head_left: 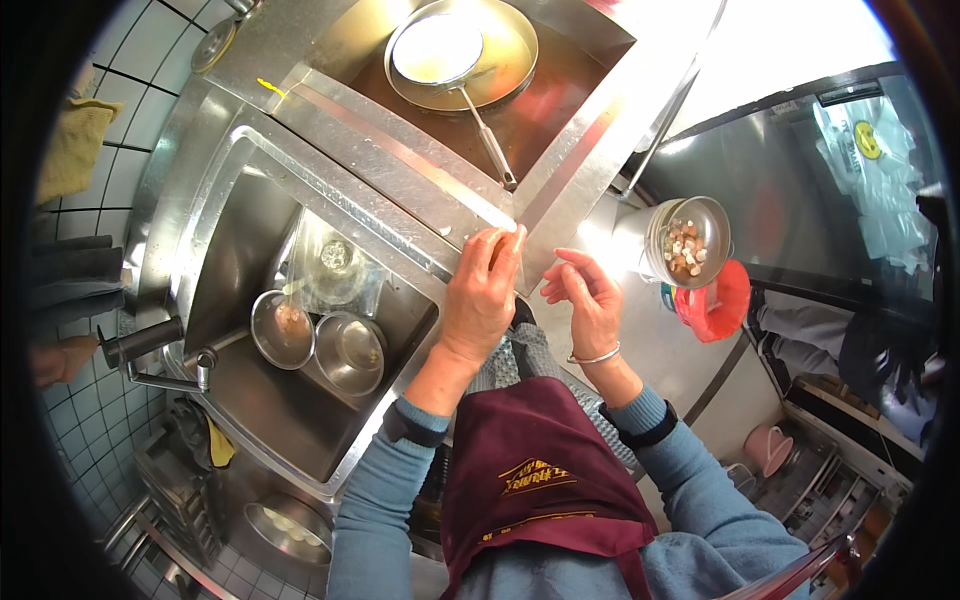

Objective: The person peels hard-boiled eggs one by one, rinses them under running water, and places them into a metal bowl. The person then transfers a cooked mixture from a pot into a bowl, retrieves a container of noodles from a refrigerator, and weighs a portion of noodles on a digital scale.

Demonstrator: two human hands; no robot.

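My left hand (482,300) is over the steel rim between the sink and the water-filled basin. Its fingers are bent and pressed together; whatever they pinch, if anything, does not show. To its right, my right hand (590,308) hangs apart from it, with loosely curled, parted fingers and nothing visible in them. A bracelet circles that wrist. Nearest beyond my left hand is the handle of a round strainer (438,48), whose head rests in a wide round pan (515,75). The pan sits in brownish water in the steel basin (330,92).
In the left sink (228,240) are two steel bowls (350,385) and a clear plastic container (320,265) beside the tap (150,340). At right, a steel bowl (712,215) holding small brown and white pieces tops a container, next to a red plastic bag (735,300).
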